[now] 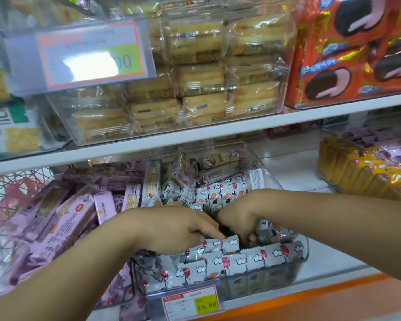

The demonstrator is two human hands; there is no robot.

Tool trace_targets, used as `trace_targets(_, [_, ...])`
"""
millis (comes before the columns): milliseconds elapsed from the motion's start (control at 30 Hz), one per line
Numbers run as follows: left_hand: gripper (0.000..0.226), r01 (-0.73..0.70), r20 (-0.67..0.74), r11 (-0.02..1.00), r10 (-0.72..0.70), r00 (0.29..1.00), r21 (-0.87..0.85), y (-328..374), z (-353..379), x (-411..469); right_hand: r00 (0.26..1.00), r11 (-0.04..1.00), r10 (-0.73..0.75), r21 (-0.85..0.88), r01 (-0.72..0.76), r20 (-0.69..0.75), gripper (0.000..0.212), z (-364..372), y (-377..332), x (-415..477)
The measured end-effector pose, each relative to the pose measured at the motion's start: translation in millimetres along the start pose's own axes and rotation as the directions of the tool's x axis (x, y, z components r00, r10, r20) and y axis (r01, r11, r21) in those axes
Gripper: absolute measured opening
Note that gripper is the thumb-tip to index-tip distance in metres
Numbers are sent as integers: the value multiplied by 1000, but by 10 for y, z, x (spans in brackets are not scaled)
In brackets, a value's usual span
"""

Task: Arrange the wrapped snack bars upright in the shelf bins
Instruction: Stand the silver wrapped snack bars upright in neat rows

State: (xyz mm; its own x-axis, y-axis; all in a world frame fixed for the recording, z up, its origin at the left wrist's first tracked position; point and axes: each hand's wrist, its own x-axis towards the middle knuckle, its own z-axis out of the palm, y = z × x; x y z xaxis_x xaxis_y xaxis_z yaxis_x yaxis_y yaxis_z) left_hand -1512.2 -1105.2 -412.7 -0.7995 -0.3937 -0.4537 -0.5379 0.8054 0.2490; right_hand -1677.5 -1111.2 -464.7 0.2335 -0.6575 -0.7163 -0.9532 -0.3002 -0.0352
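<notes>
A clear plastic bin (304, 249) on the lower shelf holds several grey-white wrapped snack bars printed with clouds and red balloons. The front bars (232, 260) stand upright in rows; those at the back (188, 172) lie jumbled. My left hand (171, 228) reaches into the bin's middle, its fingers curled down onto the top edge of an upright bar (229, 244). My right hand (239, 218) is beside it, fingers curled down among the bars; what they hold is hidden.
A bin of pink wrapped bars (63, 218) stands to the left, and one of yellow bars (361, 172) to the right. The upper shelf carries a clear bin of biscuit packs (195, 72) and orange boxes (357, 47). A price tag (192, 302) hangs on the bin's front.
</notes>
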Motion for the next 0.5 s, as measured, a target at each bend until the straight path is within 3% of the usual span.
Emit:
trace_targets(133, [41,-9,1,1000,9,1000,4,5,-5,-12,1000,1000,-7,-11,7,19,15,-19,-30,-45])
trace_targets(233, [40,-6,5,1000,6,1000,7,19,-2,-9,992,993,-115,-45,113,-44,17,-132,-28,-196])
trace_targets(300, [40,-2,6,1000,2,1000,9,29,3,-6,982,986,-163,-39,160,-96,33,-188,-9,-320])
trace_targets(400, [40,4,7,1000,-4,1000,12,24,0,-9,980,988,-153,9,155,-126,53,-209,62,-533])
trace_targets(500, [39,8,10,1000,-8,1000,-12,24,-4,-11,979,993,-112,5,114,-170,47,-137,131,-620])
